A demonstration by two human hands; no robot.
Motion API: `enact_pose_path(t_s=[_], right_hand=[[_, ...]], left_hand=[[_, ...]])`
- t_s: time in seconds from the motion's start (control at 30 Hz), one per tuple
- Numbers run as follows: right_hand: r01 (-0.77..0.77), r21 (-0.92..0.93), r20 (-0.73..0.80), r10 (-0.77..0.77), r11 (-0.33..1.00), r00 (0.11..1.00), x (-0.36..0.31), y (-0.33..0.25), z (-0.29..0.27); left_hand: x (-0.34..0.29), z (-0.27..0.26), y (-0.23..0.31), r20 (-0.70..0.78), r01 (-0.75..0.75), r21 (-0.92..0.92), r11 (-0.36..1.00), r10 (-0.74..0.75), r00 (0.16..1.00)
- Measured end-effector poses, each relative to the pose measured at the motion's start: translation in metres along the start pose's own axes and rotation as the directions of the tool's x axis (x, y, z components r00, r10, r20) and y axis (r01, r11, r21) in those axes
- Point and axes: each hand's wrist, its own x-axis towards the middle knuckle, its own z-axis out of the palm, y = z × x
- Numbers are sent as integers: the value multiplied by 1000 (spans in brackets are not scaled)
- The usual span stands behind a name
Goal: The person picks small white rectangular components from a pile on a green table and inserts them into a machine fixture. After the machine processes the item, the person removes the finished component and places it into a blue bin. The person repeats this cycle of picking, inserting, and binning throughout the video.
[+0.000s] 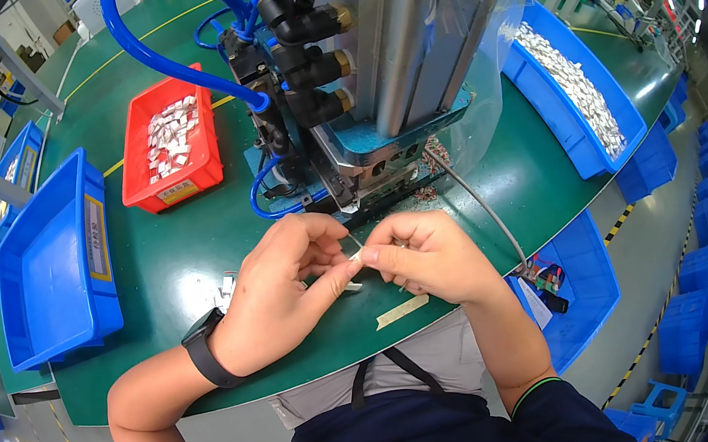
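My left hand (282, 276), with a dark watch on its wrist, and my right hand (428, 258) meet above the green tabletop. Thumb and fingers of both are pinched together around a small whitish part (358, 255), too small and covered to make out fully. Another small pale piece (351, 286) shows just below the left fingertips. Beside the left wrist lie a few small white and metal parts (227, 286). Straight ahead of both hands stands the lower block of a press-like machine (382, 163).
A red bin (178, 190) with small white parts stands left of the machine. Farther left is a blue bin (51, 254). At the right, another blue bin (577, 104) holds many white parts. Blue hoses (169, 66) arch overhead; a grey cable (479, 199) crosses the table. Tape (402, 312) marks the near edge.
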Motion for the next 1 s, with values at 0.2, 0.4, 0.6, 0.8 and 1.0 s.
enact_pose_path(t_s=[0.2, 0.4, 0.6, 0.8, 1.0], right_hand=[[-9, 117, 64, 1, 993, 998, -4, 1, -7], [165, -30, 139, -160, 986, 977, -3, 7, -6], [93, 318, -88, -68, 944, 994, -8, 2, -15], [194, 323, -290, -98, 926, 952, 1, -3, -11], [168, 354, -307, -56, 920, 950, 7, -6, -15]], left_hand=[[1, 0, 6, 25, 107, -156, 982, -104, 994], [3, 2, 4, 70, 190, -440, 878, -177, 982], [-6, 2, 2, 63, -98, 157, 983, 89, 994], [-13, 14, 1, 304, -459, 408, 789, 356, 884], [-14, 14, -5, 352, -484, 427, 763, 353, 867]])
